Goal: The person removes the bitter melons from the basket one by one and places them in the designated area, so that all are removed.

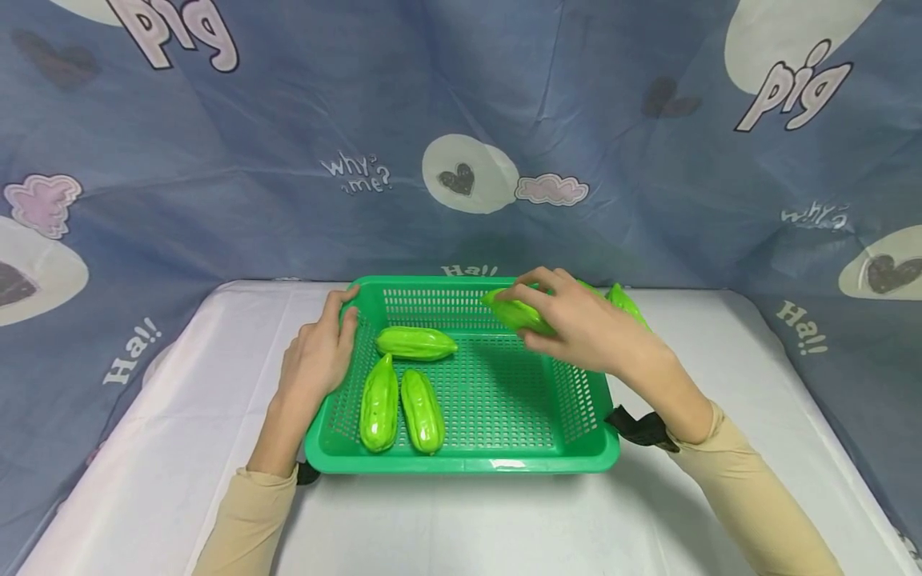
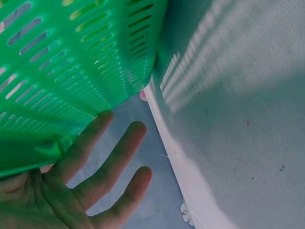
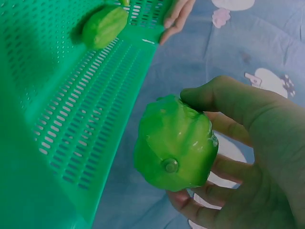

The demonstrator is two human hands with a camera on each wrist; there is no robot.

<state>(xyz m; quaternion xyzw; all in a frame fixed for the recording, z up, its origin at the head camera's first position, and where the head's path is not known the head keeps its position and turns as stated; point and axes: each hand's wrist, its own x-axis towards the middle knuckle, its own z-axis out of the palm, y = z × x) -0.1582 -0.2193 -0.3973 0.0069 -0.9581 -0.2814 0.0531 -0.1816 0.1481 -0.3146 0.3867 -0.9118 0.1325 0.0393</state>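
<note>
My right hand holds a bright green, ridged bitter melon above the right back part of a green plastic basket. The right wrist view shows the melon's stem end toward the camera, with thumb and fingers around its sides. My left hand grips the basket's left rim, thumb over the edge; in the left wrist view several fingers stretch along the outside wall. Inside the basket's left half lie three more bitter melons: one crosswise, two lengthwise.
Another green melon lies beyond the basket's right side, partly hidden by my right hand. A white cloth covers the table. Behind it hangs a blue printed curtain. Black straps sit at both wrists.
</note>
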